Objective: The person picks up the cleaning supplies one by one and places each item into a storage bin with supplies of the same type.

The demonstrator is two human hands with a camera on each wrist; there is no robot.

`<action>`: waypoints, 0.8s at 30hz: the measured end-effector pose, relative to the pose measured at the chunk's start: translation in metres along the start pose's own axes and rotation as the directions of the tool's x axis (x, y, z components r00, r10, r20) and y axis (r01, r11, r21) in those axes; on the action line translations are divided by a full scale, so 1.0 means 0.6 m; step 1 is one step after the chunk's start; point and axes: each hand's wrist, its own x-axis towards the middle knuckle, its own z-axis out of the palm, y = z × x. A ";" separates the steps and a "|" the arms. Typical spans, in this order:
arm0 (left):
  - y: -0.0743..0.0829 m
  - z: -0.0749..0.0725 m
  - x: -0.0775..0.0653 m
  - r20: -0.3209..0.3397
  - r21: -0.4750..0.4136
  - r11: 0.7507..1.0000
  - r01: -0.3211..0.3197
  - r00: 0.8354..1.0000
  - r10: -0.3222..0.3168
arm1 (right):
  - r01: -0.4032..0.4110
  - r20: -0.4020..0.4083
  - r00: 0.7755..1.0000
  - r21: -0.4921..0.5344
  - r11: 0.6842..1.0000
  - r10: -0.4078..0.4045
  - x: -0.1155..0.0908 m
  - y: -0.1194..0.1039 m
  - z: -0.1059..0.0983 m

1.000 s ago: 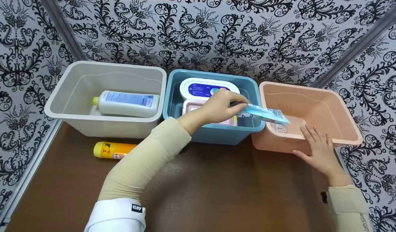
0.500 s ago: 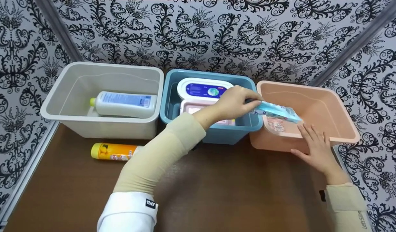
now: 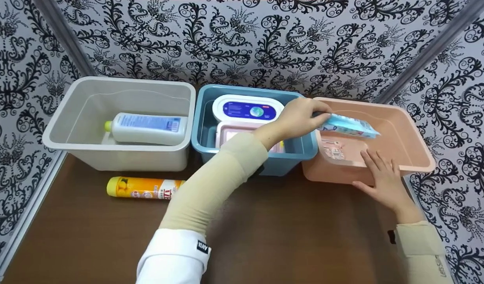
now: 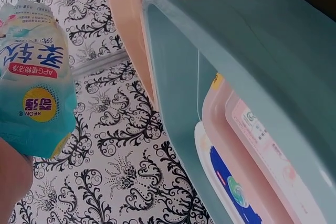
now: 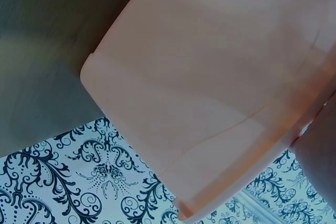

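My left hand pinches a teal detergent pouch by one end, its wrist passing over the blue bin. The pouch juts right, over the left part of the peach bin. In the left wrist view the pouch shows its printed front and yellow KEON badge. My right hand rests on the front rim of the peach bin, fingers stretched over the edge, thumb outside. A pinkish-white printed patch shows inside that bin. The right wrist view is mostly filled by the peach bin's wall.
The blue bin holds a white oval tub with a blue label and a pink tub. In the grey bin lies a white bottle with a yellow cap. An orange bottle lies in front, partly behind the left sleeve.
My left hand has carried the detergent pouch rightward, from above the blue bin to over the peach bin. More of the orange bottle shows. My right hand stays at the rim.
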 end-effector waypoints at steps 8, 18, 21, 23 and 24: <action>0.006 0.012 0.027 0.032 0.021 1.000 0.015 0.999 -0.015 | -0.013 0.024 1.000 -0.014 1.000 0.013 -0.005 0.003 -0.009; 0.020 0.039 0.059 0.022 0.012 0.999 0.039 0.999 -0.039 | -0.022 0.017 1.000 -0.056 0.998 0.022 -0.019 0.014 -0.011; 0.022 0.052 0.068 0.004 0.014 0.998 0.055 0.999 -0.055 | -0.021 0.021 1.000 -0.065 0.998 0.022 -0.020 0.014 -0.011; 0.022 0.061 0.074 -0.006 0.005 0.997 0.073 0.997 -0.073 | -0.024 0.023 0.999 -0.071 0.997 0.025 -0.020 0.013 -0.011; 0.021 0.066 0.077 -0.010 0.000 0.997 0.083 0.996 -0.083 | -0.026 0.025 0.999 -0.075 0.997 0.028 -0.020 0.013 -0.012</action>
